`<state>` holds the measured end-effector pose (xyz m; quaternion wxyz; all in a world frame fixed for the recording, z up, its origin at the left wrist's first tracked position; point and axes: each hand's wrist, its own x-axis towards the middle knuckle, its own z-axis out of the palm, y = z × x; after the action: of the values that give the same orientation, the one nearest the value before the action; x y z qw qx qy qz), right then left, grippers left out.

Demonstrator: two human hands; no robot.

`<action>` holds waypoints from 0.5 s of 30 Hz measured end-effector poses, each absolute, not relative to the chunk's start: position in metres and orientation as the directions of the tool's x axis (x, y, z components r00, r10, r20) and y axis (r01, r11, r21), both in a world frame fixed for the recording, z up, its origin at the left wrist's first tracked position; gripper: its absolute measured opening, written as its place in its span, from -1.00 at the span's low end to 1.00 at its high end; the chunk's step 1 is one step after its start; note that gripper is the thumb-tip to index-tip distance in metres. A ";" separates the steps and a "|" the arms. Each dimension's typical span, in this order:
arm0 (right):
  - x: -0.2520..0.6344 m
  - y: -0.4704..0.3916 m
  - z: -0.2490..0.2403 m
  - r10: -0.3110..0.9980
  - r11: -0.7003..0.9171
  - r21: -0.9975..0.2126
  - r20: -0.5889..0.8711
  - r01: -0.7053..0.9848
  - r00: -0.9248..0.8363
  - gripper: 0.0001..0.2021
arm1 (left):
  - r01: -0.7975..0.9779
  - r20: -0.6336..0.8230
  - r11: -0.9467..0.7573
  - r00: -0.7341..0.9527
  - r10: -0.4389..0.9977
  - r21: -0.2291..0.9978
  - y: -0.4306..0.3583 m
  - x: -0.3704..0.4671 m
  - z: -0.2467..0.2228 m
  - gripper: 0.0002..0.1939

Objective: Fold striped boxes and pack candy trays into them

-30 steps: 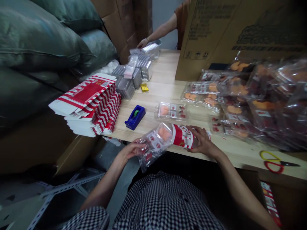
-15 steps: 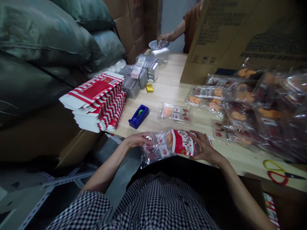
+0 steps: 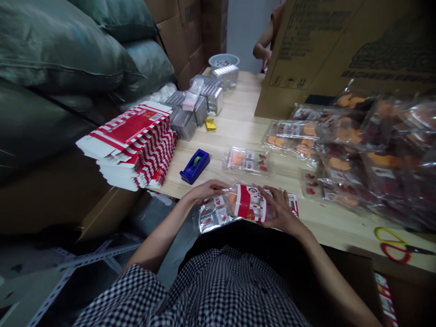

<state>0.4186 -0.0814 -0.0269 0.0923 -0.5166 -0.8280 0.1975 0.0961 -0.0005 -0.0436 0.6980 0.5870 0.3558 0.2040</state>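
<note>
A clear plastic package (image 3: 215, 212) with an orange piece and small printed squares lies at the table's front edge, partly inside a red and white sleeve (image 3: 252, 203). My left hand (image 3: 208, 190) pinches the upper edge of the clear package, left of the sleeve. Over the sleeve's right part rests my right hand (image 3: 279, 210), its fingers curved round it. Beyond them is another clear package (image 3: 248, 160), flat on the table, with a blue tape dispenser (image 3: 195, 166) to its left.
Folded red and white cartons (image 3: 136, 145) are stacked at left, clear trays (image 3: 185, 120) behind them. Packages (image 3: 344, 154) pile up at right, near scissors (image 3: 398, 247). A cardboard box (image 3: 316, 59) stands behind. Far back are a bowl (image 3: 224, 60) and another person's hand.
My left hand has slid up along the package's edge. The package and sleeve have shifted slightly left, with my right hand on them. The other person's hand has left the bowl, moving right.
</note>
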 end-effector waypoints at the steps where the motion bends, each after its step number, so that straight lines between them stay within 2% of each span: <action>1: 0.418 -0.082 -0.026 0.890 0.387 -0.431 -0.055 0.815 -0.452 0.14 | 0.136 -0.264 0.236 0.680 0.684 0.962 0.002 0.095 -0.043 -0.66; 8: 0.416 -0.086 -0.023 0.875 0.419 -0.417 -0.052 0.807 -0.481 0.09 | 0.160 -0.228 0.168 0.797 0.560 0.973 0.019 0.110 -0.031 -0.71; 15: 0.418 -0.085 -0.027 0.884 0.438 -0.341 -0.008 0.832 -0.468 0.12 | 0.172 -0.124 -0.004 0.723 0.679 0.985 0.008 0.130 -0.037 -0.70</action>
<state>0.4175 -0.0845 -0.0273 0.0857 -0.5084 -0.8435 0.1505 0.1296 0.0084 -0.0370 0.6324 0.6796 0.3133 0.2004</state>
